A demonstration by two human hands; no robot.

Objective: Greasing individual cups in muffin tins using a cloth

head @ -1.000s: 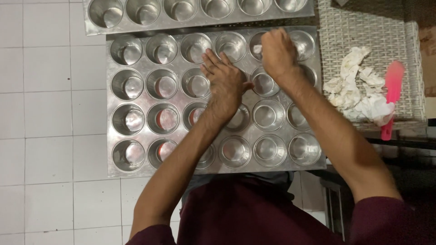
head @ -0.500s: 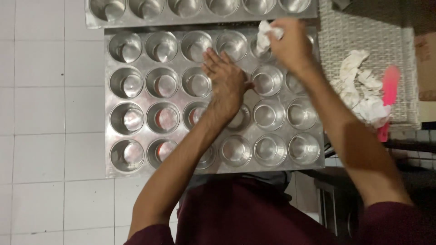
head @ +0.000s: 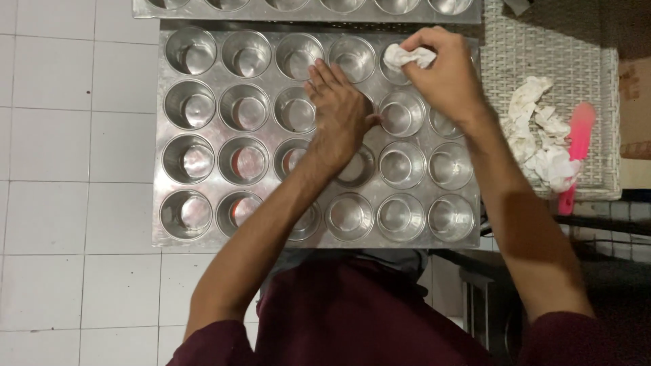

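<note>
A shiny metal muffin tray point(head: 210, 146) with several round cups lies in front of me on white tiles. My left hand point(head: 341, 118) rests flat on the tray's middle, fingers together, pressing on it and holding nothing. My right hand point(head: 444, 74) is closed on a crumpled white paper wad point(head: 408, 57), held over a cup in the tray's top row, near the right end. My forearms cover some cups in the lower middle.
A second metal muffin tray point(head: 305, 8) lies just beyond the first. To the right, a woven white basket point(head: 597, 102) holds crumpled white paper point(head: 542, 135) and a pink spatula point(head: 576, 149). Dark shelving sits at the lower right.
My right hand has lifted and turned so the white paper wad now shows in its fingers, and shifted slightly left along the top row. The left hand has stayed in place.
</note>
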